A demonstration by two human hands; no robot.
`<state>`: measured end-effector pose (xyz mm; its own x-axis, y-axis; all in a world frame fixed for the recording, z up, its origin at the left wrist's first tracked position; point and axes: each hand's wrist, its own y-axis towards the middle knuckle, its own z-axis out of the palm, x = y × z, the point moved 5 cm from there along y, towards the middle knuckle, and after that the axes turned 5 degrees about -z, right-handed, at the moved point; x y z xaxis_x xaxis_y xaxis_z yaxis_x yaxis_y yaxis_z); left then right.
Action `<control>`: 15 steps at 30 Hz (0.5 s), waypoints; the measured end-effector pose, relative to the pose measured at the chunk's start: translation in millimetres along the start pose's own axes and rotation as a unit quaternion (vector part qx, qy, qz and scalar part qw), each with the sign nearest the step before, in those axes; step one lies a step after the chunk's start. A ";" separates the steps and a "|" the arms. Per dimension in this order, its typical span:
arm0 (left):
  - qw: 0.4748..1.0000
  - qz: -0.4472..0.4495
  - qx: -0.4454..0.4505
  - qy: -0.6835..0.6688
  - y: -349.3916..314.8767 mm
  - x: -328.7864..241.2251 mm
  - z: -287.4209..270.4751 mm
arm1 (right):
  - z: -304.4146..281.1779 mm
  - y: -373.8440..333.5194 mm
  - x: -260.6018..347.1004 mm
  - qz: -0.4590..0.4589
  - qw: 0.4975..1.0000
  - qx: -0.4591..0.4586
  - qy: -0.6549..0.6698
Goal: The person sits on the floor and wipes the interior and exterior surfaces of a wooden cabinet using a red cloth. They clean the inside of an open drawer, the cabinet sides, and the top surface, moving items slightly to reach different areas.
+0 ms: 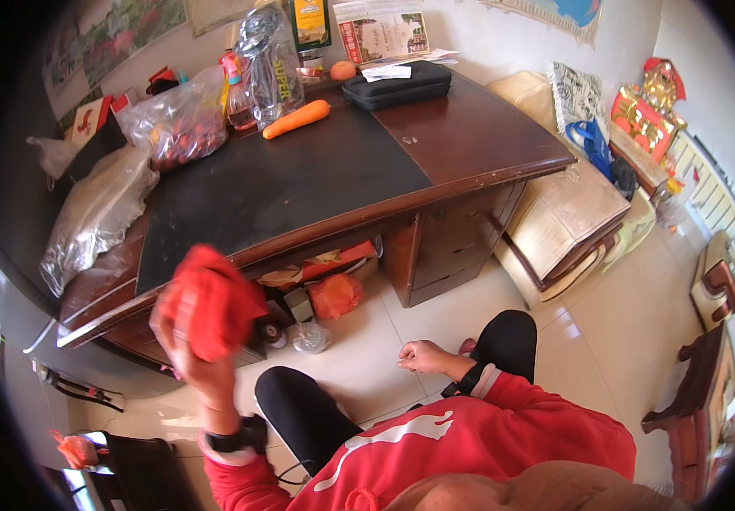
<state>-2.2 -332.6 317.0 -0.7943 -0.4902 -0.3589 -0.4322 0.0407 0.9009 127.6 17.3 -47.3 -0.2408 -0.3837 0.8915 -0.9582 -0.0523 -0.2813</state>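
Observation:
My left hand (190,362) is raised by the front left corner of a dark desk (299,192), wrapped round a bunched red cloth (214,302). The cloth is slightly blurred, and its folds stand above my fingers. Over my right thigh, my right hand (423,356) hangs apart from the desk, fingers curled in loosely, with nothing visible in it. An orange carrot (297,119) lies on the black desk mat. Beside it stand a clear plastic bottle (272,81) and a spray bottle (238,98).
Bags of clear plastic (184,123) and a flat wrapped package (99,217) crowd the desk's left side. A black zip case (397,85) lies at the back. Under the desk sit an orange bag (336,295) and boxes. A beige armchair (563,213) stands to the right.

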 end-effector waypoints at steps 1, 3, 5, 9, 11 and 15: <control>0.997 -0.013 0.025 0.070 21.7 16.6 -14.8 | -1.6 -1.6 16.6 -0.060 0.997 -0.003 -0.057; 0.975 -0.060 0.106 0.186 60.3 56.2 -30.0 | -6.7 -9.6 44.5 -0.111 0.991 0.023 -0.071; 0.934 -0.199 0.179 0.238 80.6 99.2 -24.2 | -20.7 -19.1 66.7 -0.107 0.990 0.087 0.030; 0.922 -0.180 0.266 0.216 101.1 113.6 -5.1 | -63.0 -25.5 103.4 -0.136 0.989 0.052 -0.002; 0.920 -0.141 0.280 0.235 110.5 107.8 15.8 | -74.3 -24.6 119.9 -0.191 0.981 0.017 -0.040; 0.916 -0.159 0.309 0.201 123.4 99.7 73.0 | -69.5 -26.8 127.1 -0.222 0.972 0.044 -0.063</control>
<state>-165.8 -312.9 374.6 -0.4184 -0.8391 -0.3476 -0.8720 0.2640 0.4122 111.9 34.0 98.3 0.2197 -0.4140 0.8834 -0.9448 -0.3159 0.0870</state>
